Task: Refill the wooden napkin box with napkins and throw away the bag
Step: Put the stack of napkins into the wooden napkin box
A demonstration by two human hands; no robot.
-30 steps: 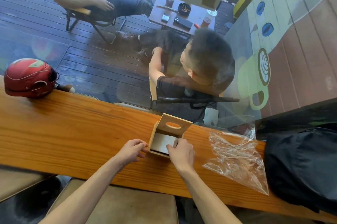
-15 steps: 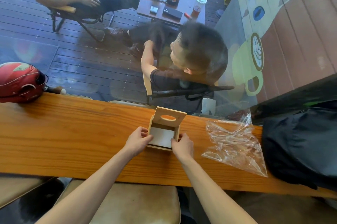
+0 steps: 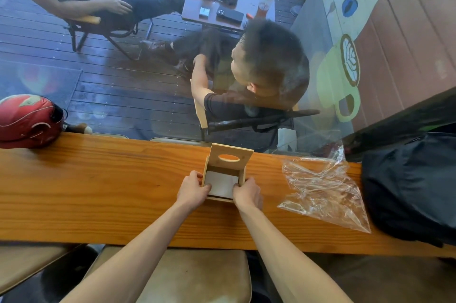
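Looking down from the head camera, a long varnished orange-brown wooden counter [image 3: 98,191] runs across the frame against a glass window. Near its middle stands the small pale wooden napkin box [image 3: 225,174], its hinged lid with an oval slot [image 3: 229,158] tilted up and back, a stack of white napkins [image 3: 222,185] showing inside. The left hand [image 3: 192,191] grips the box's left wall, thumb over the rim; the right hand [image 3: 248,194] grips the right wall likewise, fingertips largely hidden behind the box. How deep the napkins reach cannot be made out. Well apart to the right lies the crumpled clear plastic bag [image 3: 323,189], flat on the counter, untouched, its near corner almost at the counter's front edge. Just beyond it sits a black fabric backpack [image 3: 414,186], cut off by the right frame edge. A red motorcycle helmet [image 3: 27,120] rests at the far left, also partly cut off. Below the counter, a tan padded stool seat [image 3: 197,275] is partly covered by the forearms.
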